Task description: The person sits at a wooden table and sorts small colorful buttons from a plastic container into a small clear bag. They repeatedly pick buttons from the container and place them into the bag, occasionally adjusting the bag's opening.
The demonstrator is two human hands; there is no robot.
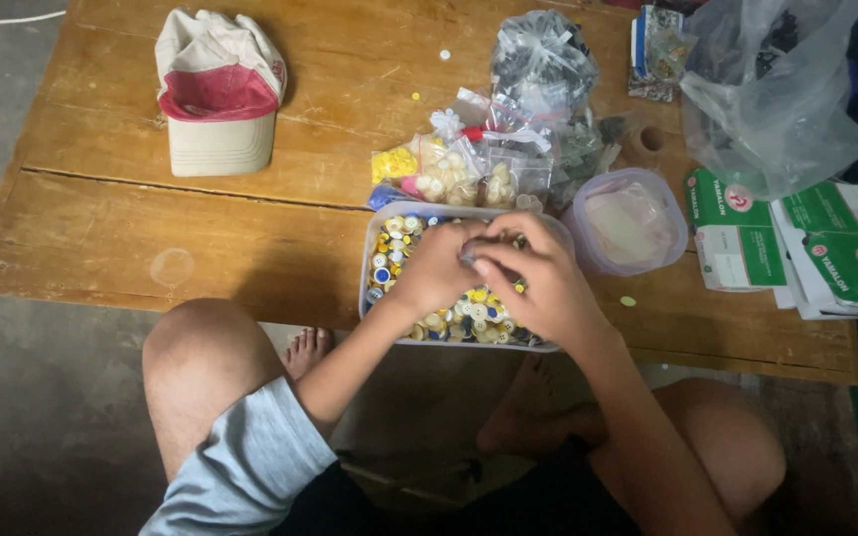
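Observation:
A clear plastic tub full of mixed yellow, white and blue buttons sits at the near edge of a low wooden table. Both hands hover over it. My left hand and my right hand meet fingertip to fingertip above the tub's middle, pinching something small that I cannot make out. The hands hide much of the tub's contents.
Behind the tub lie small clear bags of buttons and a knotted bag of dark pieces. The tub's lid rests to the right. Green and white boxes, a large plastic bag and a cap also occupy the table.

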